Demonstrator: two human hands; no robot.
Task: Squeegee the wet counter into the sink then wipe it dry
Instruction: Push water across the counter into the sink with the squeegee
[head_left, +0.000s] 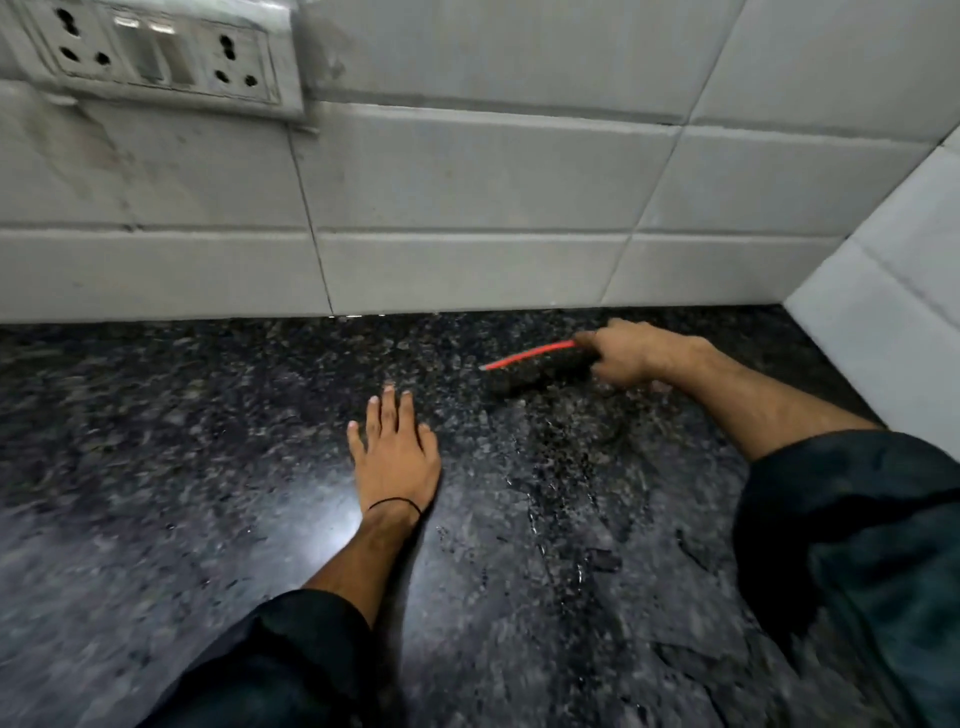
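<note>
We see the dark speckled polished-stone worktop (156, 441) filling the lower frame, with streaks and beads of water (566, 483) glistening across its right-hand part. Our right hand (631, 358) is far back near the corner, fingers curled tight around the handle end of the squeegee with the red-orange strip along its top (535, 364). Its dark blade is down on the wet stone, just short of the wall, blurred so its edge is hard to make out. Our left hand (395, 452) lies flat on the worktop, palm down, fingers spread, well apart from the tool and on the drier side; a thin black band (395, 503) circles the wrist. Dark sleeves cover both forearms. Behind runs the grey-white tiled back wall (467, 208), meeting a paler tiled side wall (893, 312) at the right, boxing the squeegee into the corner. Up at top left sits a grimy white socket-and-switch plate (156, 57). A bright ceiling-light glare (332, 525) shines beside the left wrist.
</note>
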